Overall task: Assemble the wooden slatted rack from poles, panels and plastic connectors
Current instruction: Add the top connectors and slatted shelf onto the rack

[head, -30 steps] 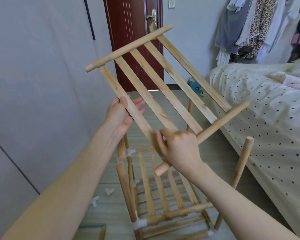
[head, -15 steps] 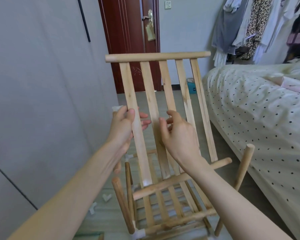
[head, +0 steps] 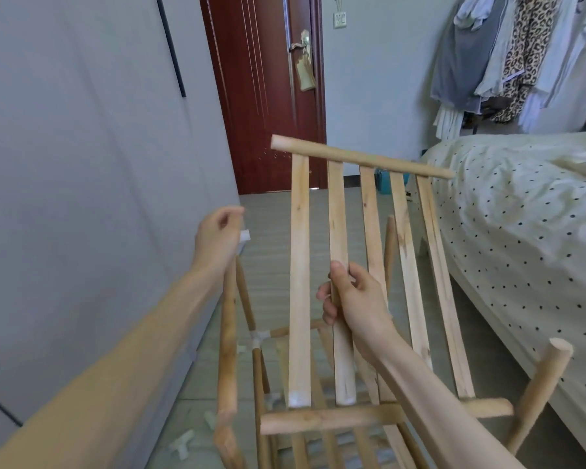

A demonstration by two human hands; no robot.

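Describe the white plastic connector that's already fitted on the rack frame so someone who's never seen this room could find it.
Start at the grey wall on the left and find the half-built wooden rack beside it. Where its left uprights meet a short crossbar sits the white plastic connector, below the left hand. Unlike the loose connectors on the floor, it has poles plugged into it.

Grey floor (head: pixel 268 211), rack frame (head: pixel 257 363) standing, loose white connectors (head: pixel 183 443)

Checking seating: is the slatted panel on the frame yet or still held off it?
Held off. Right hand grips a slat of the slatted panel, tilted above the frame.
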